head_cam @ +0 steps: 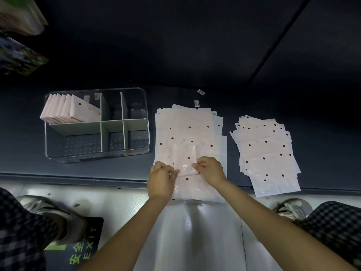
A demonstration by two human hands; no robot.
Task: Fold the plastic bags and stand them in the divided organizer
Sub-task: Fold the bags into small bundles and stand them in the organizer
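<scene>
I see my left hand [161, 178] and right hand [210, 170] pinching the bag's [184, 160] near corners at lower centre; it looks thin, limp and slippery, best held by its edges.

In the clear organizer [97, 125], only the far left compartment is blocked, by standing folded bags [68, 110]; the other compartments are open from above. Between organizer and middle bag stack [190, 130] runs a bare strip of dark table [23, 149].
</scene>
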